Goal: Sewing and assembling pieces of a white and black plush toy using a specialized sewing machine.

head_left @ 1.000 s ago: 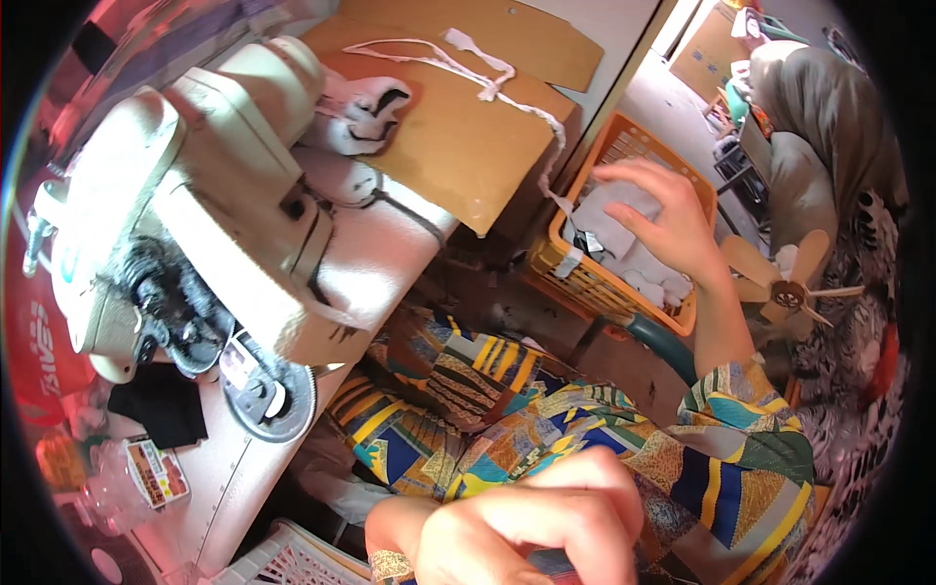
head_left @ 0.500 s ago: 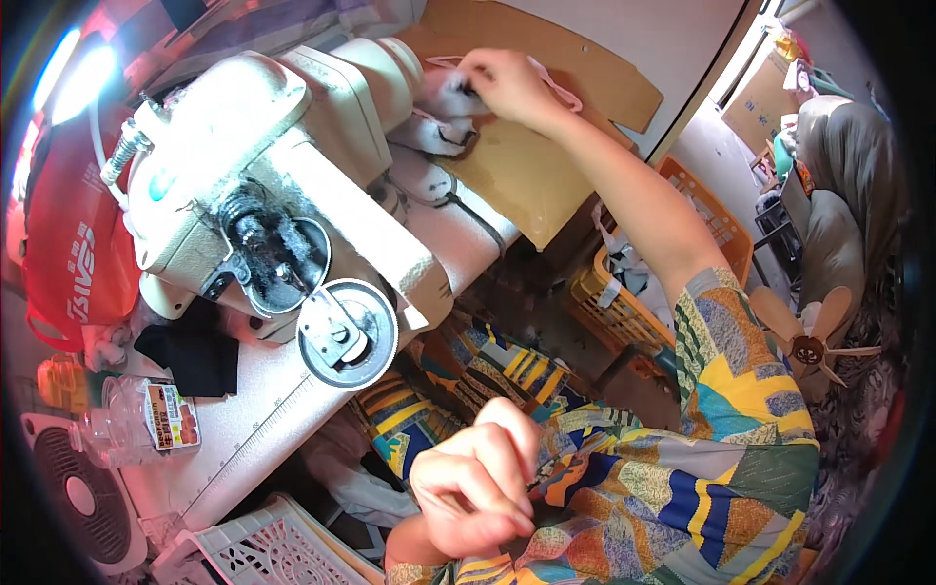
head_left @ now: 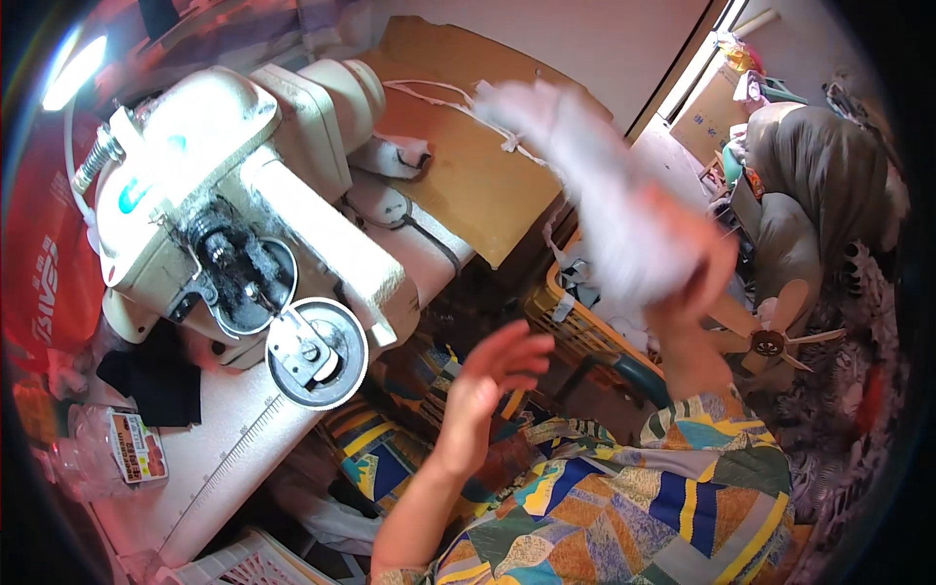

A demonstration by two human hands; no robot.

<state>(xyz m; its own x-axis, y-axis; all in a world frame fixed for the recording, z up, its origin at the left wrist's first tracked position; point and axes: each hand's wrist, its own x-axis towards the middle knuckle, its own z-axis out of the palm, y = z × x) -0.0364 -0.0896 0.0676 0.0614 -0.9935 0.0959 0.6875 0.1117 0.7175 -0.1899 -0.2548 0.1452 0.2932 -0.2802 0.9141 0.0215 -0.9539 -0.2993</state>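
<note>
My right hand (head_left: 710,261), smeared by motion, grips a white cloth piece (head_left: 624,210) that swings through the air above the orange crate. The cloth is blurred, so its exact kind cannot be told. My left hand (head_left: 492,375) is lifted in front of my patterned clothes, fingers apart and holding nothing. To its left stands a cream-coloured sewing machine (head_left: 322,229) with two round metal discs (head_left: 317,353) and dark lint around its workings. Behind the machine, a small white piece with a dark edge (head_left: 395,156) lies by a brown cardboard sheet (head_left: 478,210).
A white cord (head_left: 444,96) crosses the cardboard. Below it on the right is an orange crate (head_left: 595,336) with cloth inside. A small fan (head_left: 770,341) stands at right. Black cloth (head_left: 156,380) and a clear plastic jar (head_left: 93,453) sit on the white table (head_left: 219,478).
My right hand has picked up the white cloth from the cardboard and drawn it right and nearer. My left hand has opened from a curled shape and risen. The view has shifted slightly.
</note>
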